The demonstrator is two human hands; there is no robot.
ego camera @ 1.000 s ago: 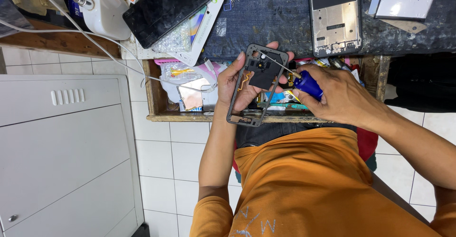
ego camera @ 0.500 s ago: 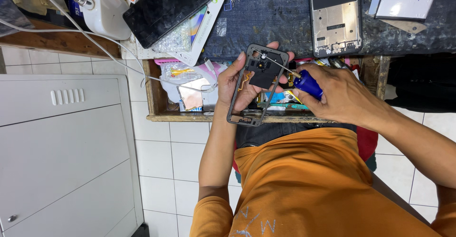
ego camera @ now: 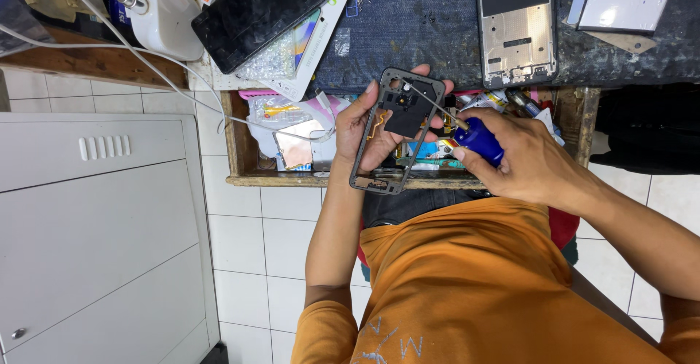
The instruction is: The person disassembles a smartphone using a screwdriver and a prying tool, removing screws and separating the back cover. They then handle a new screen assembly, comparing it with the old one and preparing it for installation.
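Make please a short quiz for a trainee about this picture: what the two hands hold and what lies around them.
1. True or false: the left hand holds a dark phone frame.
2. Which tool is in the right hand?
A. a blue-handled screwdriver
B. a pair of scissors
C. a soldering iron
3. Fill the gap: the screwdriver's tip touches the frame near its ___ end, the end towards the dark work mat.

Key
1. True.
2. A.
3. Upper. A silver phone chassis lies on the mat, and below the hands an open wooden drawer holds small parts.
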